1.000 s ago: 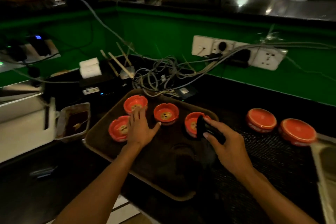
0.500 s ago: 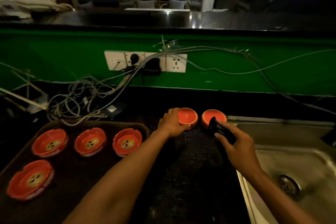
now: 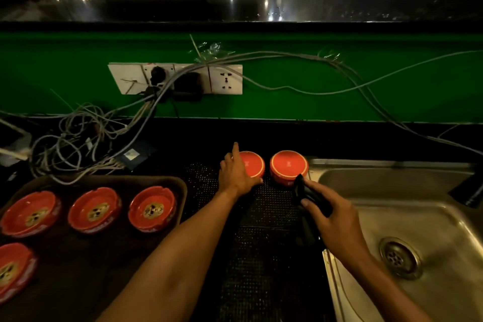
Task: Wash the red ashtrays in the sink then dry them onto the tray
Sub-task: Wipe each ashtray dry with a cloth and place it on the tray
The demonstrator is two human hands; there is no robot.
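While L hand [image 3: 236, 174] cups upturned ashtray [image 3: 252, 166] | R hand [image 3: 333, 219] grips dark cloth [image 3: 309, 197]

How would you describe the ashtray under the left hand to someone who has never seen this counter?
Find the steel sink. On the black mat left of it, two red ashtrays sit upside down. It is the farther one, with the left hand on it; its neighbour is untouched.

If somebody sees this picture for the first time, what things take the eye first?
First come the bright red ashtrays: four upright on the dark tray at the left, two upside down on the mat beside the sink. The left hand grips one upturned ashtray; the right hand holds a dark cloth.
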